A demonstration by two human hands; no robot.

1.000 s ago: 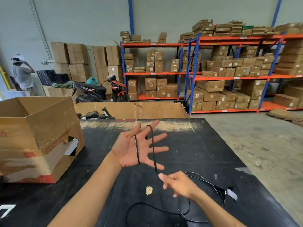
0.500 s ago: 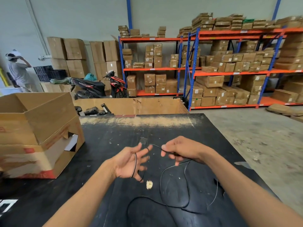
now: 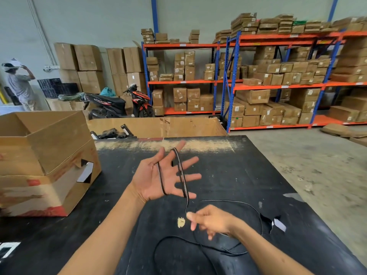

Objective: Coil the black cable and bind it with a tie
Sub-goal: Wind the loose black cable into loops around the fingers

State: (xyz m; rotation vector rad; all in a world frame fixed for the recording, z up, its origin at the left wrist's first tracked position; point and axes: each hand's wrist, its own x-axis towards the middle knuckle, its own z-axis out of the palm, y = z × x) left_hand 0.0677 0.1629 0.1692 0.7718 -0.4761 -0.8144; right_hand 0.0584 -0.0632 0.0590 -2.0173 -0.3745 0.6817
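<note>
Holding my left hand (image 3: 162,175) spread wide, palm up, I have the black cable (image 3: 181,171) looped around its fingers; my right hand (image 3: 210,221) pinches the strand below, slack trailing over the black table (image 3: 248,167).

Counted: two hands, left hand (image 3: 158,175) and right hand (image 3: 212,221). One black cable (image 3: 181,171), two strands across the left palm. One black worktop (image 3: 238,175). Two open cardboard boxes (image 3: 49,155) stacked at left. One scooter (image 3: 119,104). One person (image 3: 19,84) in background.
</note>
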